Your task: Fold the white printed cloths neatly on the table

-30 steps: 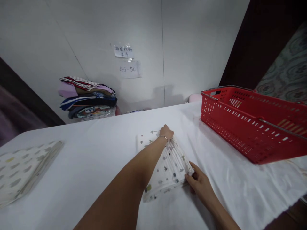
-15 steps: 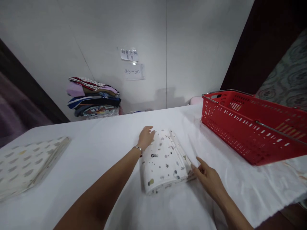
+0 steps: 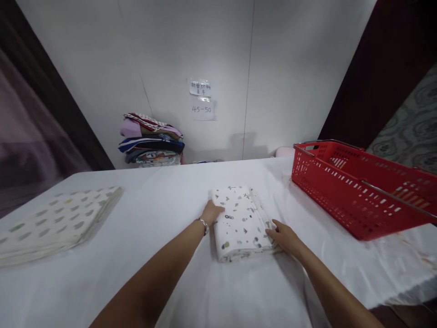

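A white folded cloth (image 3: 239, 223) printed with small grey, green and dark figures lies on the white-covered table, its layered folds showing along the near edge. At its left side, my left hand (image 3: 211, 212), with a bracelet at the wrist, grips the edge with the thumb on top; the other fingers are mostly hidden. My right hand (image 3: 285, 238) holds the opposite edge near the front corner, thumb and fingers closed about the layers. Off to the left rests another folded cloth (image 3: 64, 221), cream with grey spots and touching neither hand.
A red plastic basket (image 3: 341, 196) with metal handles stands on the table's right side. Behind the far edge is a pile of folded fabrics (image 3: 153, 141) against the wall. Two paper signs (image 3: 204, 109) hang above. The white table cover (image 3: 164, 196) wrinkles toward the right.
My left hand has slid from the cloth's far left corner nearer along its left side. My right hand has closed on the right edge. The camera view has turned slightly left.
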The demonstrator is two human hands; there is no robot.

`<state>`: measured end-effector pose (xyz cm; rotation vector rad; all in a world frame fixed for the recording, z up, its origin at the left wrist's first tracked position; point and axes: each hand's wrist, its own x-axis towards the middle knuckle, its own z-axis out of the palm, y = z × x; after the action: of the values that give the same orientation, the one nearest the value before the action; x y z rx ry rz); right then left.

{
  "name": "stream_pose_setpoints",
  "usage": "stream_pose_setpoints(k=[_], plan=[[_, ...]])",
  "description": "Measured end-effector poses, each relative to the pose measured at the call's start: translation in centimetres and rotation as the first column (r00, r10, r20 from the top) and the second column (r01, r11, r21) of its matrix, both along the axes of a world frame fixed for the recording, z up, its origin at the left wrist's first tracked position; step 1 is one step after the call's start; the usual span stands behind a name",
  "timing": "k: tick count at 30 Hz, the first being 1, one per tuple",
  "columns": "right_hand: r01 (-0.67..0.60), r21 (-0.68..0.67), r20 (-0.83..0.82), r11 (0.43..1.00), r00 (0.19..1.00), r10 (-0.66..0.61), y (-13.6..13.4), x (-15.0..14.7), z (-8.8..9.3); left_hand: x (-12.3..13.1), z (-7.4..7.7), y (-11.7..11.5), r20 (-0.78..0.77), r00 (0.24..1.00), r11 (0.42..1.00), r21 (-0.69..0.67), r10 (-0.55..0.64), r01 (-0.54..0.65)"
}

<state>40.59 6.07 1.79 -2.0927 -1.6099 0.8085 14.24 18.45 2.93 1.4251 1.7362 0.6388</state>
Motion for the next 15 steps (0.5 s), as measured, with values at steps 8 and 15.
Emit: stream_pose_setpoints(k=[8,15], plan=[[-0.25,0.1,-0.301,0.963,0.915,0.269,-2.8,-14.8,0.7,-9.2,2.3,5.1,-0.123,0.991,0.995,0.079,-0.045,0.055],[-0.335,0.028,-0.309,0.942,0.893,0.327,-2.9,-20.0,0.3,-16.9,1.8,3.0,-0.281,0.955,0.993,0.038,-0.094,0.109]])
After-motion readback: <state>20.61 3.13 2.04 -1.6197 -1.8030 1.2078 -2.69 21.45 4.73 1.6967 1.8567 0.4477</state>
